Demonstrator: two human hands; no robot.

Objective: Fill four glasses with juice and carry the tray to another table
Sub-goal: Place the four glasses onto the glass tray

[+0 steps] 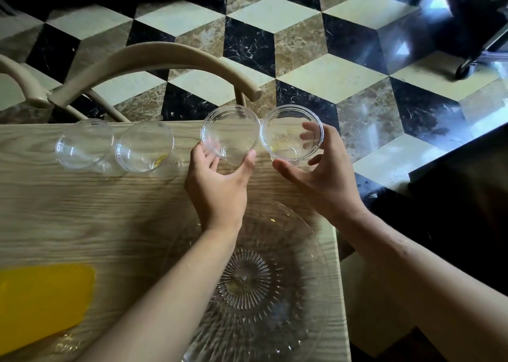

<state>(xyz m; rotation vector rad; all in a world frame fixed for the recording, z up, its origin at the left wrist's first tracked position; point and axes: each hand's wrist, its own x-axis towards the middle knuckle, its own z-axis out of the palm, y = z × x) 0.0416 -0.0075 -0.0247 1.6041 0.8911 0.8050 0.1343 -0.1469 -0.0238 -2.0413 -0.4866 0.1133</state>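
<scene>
Wooden table (82,218): light wood with visible grain, it fills the lower left part of the view; its far edge runs behind the glasses and its right edge is beside the tray.
Floor (302,45): marble tiles in cream, brown and black, laid as a cube pattern, seen beyond the table.
Chair (165,56): beige curved backrest, standing at the far side of the table, behind the two left glasses.
Tray (247,279): clear glass, round, with a ray pattern in its centre; it lies on the table near the right edge, under both forearms, and no glass stands on it.
Juice container (41,301): yellow, at the lower left corner, partly cut by the frame; its exact form I cannot tell.
Left hand (217,185): thumb and fingers curled around the third glass (229,136) from below, holding it near the far table edge.
Right hand (327,174): fingers spread and bent around the fourth glass (291,132), fingertips seen through the clear wall, thumb on the near side; this glass is at the table corner, its rim touching or just beside the third one.
First glass (83,144) and second glass (144,147): clear, standing side by side on the table to the left, free of both hands; the second shows a small yellow trace at the bottom.
</scene>
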